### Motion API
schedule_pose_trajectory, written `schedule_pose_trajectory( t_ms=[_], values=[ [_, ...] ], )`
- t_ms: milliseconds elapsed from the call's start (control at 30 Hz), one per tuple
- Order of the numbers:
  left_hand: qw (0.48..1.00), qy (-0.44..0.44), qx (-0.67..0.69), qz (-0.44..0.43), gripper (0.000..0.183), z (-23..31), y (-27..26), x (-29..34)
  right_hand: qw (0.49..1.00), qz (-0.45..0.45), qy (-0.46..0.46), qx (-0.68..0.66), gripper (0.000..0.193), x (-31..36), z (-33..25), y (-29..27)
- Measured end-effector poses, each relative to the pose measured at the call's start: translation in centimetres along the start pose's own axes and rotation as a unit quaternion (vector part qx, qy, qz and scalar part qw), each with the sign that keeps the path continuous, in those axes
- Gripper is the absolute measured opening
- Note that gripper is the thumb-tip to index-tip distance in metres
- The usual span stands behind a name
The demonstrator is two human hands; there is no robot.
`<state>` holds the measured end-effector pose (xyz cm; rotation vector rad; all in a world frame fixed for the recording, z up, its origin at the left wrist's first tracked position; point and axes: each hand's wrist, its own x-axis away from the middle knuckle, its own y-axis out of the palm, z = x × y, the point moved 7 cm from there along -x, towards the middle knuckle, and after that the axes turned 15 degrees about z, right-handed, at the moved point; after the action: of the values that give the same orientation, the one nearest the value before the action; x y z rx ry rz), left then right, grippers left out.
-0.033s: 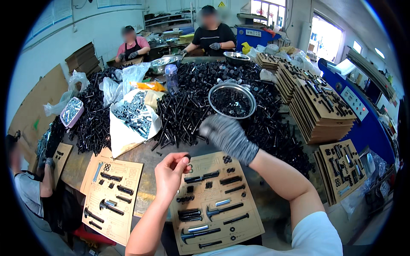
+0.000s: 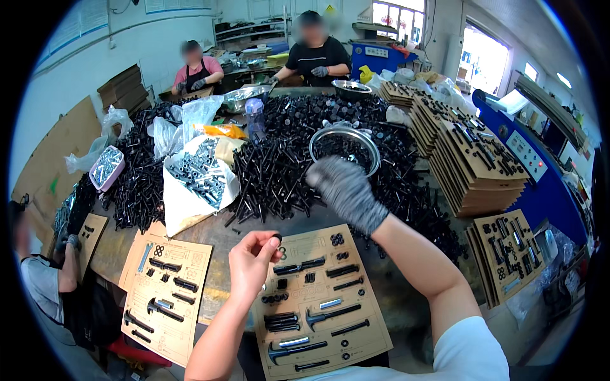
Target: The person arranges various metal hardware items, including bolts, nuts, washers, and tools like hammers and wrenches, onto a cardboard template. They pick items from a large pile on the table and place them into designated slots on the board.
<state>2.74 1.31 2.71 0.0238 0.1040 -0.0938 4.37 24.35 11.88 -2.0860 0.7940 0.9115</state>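
Observation:
My bare left hand (image 2: 251, 260) is closed in a pinch on a small black ring-shaped part (image 2: 277, 237), above the upper left of a brown cardboard sheet (image 2: 372, 311). Black bolts, nuts, washers, two silver sleeves and two hook-shaped black pieces (image 2: 333, 315) are laid out on that sheet. My right hand (image 2: 346, 190), in a grey knitted glove, hovers at the near rim of a round steel bowl (image 2: 312, 147) of small dark parts. Its fingertips are turned down and smeared, so whether they hold anything is hidden.
Heaps of black bolts (image 2: 276, 178) cover the table, with a white sack of silver sleeves (image 2: 200, 178) among them. A second filled sheet (image 2: 197, 279) lies left; stacked loaded sheets (image 2: 467, 171) stand right. Two people work across the table, another at far left.
My right hand has shifted slightly up and to the right, closer over the steel bowl's near rim. My left hand stays almost in place, still pinching the black ring.

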Motion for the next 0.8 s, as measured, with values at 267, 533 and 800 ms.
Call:
schedule_pose_trajectory(
  t_ms=[267,533,800],
  values=[
    [0.995,-0.005,-0.099,-0.033,0.011,0.1,-0.3,2.0,0.96,-0.207,0.109,-0.154,0.03,6.3,-2.1,1.9],
    [0.984,-0.012,-0.143,-0.102,0.016,-2.1,-0.4,4.7,0.832,-0.322,0.371,-0.259,0.031,15.0,-2.4,3.4],
    [0.911,0.17,-0.356,-0.12,0.022,-5.5,-0.3,4.3,0.916,-0.359,0.179,-0.007,0.033,17.3,1.4,3.5]
  ],
)
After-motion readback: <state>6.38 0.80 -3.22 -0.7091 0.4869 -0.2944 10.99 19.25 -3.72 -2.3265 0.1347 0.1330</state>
